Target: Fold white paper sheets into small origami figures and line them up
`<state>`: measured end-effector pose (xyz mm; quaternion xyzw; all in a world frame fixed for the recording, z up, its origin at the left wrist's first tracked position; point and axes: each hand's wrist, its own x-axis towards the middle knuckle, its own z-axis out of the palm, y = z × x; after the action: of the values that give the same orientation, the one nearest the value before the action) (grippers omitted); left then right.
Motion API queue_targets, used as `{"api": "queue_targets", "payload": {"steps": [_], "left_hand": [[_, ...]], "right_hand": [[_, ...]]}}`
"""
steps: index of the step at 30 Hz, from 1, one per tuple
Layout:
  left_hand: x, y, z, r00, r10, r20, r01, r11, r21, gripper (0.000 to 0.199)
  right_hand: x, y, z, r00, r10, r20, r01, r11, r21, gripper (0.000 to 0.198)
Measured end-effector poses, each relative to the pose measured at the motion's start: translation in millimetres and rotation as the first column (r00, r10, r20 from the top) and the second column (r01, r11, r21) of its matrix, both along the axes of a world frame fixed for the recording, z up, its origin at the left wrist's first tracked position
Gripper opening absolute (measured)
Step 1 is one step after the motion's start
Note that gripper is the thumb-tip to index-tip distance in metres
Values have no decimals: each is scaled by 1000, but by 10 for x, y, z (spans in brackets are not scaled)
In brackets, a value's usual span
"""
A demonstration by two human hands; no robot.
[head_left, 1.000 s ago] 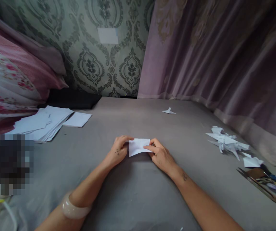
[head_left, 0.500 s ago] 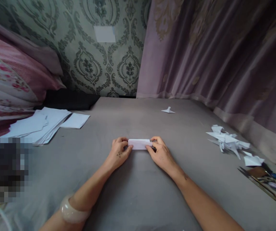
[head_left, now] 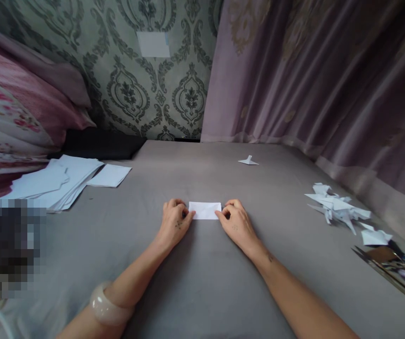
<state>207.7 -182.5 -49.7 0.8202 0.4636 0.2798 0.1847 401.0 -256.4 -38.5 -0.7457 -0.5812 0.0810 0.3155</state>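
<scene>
Left hand (head_left: 174, 222), right hand (head_left: 237, 223), paper (head_left: 205, 211) in both

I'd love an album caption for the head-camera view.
Left hand and right hand pinch opposite ends of a white paper strip, with a pile of folded-paper figures off to the right.

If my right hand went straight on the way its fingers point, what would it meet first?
The white paper that your right hand holds by one end; past it, your left hand seems next, though depth is unclear.

No text, label or number can be read.
</scene>
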Motion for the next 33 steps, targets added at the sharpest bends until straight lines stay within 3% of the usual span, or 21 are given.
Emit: {"api": "queue_targets", "payload": {"steps": [4,7,9,12,14,17,23,33], "left_hand": [[-29,18,-30,998,11,-57,-8,999,51,19],[-20,29,-32,992,-23,-126,43,986,160,32],[14,15,-9,969,-168,-181,206,955,213,39],[85,-46,46,866,-441,-237,483,860,165,49],[117,-95,71,828,-512,-228,545,830,115,48],[105,-140,74,852,-462,-245,494,865,89,42],[-43,-105,114,887,-294,-356,341,937,76,41],[-73,-122,193,912,-198,-358,243,966,85,33]], "right_hand": [[23,-3,-22,1000,17,8,-17,1000,10,18],[-1,-24,-5,998,41,57,-44,998,42,5],[-45,-41,28,985,119,121,-127,990,60,20],[-108,-59,72,918,341,202,-351,936,14,47],[-119,-62,75,868,449,213,-452,891,-37,57],[-85,-66,48,841,493,223,-485,870,-93,59],[-5,-118,70,872,413,264,-393,911,-126,50],[103,-196,137,905,279,321,-267,960,-82,38]]}}
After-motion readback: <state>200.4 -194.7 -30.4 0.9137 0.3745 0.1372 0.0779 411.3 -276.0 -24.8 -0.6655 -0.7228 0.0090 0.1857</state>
